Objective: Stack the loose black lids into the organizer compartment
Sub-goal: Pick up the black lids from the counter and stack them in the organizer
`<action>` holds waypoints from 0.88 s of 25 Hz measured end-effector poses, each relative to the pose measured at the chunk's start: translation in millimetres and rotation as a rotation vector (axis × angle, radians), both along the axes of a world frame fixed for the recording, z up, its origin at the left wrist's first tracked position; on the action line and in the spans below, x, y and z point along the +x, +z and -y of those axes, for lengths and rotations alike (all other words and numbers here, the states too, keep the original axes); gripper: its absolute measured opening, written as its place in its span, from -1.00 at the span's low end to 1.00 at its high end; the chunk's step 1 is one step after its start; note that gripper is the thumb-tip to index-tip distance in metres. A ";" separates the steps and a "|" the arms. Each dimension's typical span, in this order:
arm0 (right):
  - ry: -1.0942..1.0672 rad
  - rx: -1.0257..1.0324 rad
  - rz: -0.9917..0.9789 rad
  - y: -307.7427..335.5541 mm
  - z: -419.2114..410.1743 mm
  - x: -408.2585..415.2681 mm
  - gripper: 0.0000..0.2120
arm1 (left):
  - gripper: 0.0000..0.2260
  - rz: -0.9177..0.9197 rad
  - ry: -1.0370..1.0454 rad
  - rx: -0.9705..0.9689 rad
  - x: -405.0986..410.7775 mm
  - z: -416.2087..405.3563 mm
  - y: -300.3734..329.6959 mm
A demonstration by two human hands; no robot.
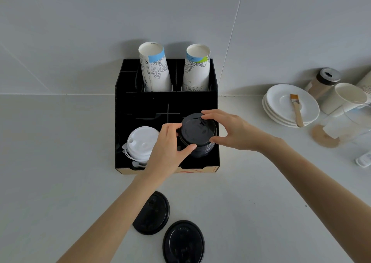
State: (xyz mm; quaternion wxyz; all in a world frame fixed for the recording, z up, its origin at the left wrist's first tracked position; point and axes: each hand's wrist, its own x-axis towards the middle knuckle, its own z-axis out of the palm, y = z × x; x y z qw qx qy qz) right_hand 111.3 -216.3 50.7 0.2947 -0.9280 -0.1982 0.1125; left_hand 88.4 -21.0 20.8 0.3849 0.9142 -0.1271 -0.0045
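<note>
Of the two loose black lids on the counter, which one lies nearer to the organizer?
The left black lid, beside the left forearm; the right black lid lies lower, toward the camera.

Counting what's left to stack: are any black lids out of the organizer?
Yes, two loose black lids lie flat on the counter in front of the organizer, outside it.

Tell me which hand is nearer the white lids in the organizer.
Left. The left hand lies right beside the white lids, its wrist crossing their right edge. The right hand is farther right, on the far side of the black lid stack.
</note>
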 end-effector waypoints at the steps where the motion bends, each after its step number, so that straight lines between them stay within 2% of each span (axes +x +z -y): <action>1: -0.007 -0.002 -0.004 -0.6 1.2 -0.3 -0.49 | -0.50 0.005 -0.009 0.019 0.6 0.8 -0.8; 9: -0.034 0.020 -0.011 -5.6 1.8 -3.2 -0.49 | -0.50 0.021 -0.016 0.066 2.9 2.3 -3.6; 16: -0.094 0.002 0.055 -3.0 -3.8 -18.7 -0.42 | -0.46 0.007 -0.036 0.026 -4.3 -3.5 -1.1; 22: -0.099 0.083 0.209 7.9 -40.6 -53.1 -0.55 | -0.52 -0.032 0.036 -0.041 -33.2 -42.3 8.8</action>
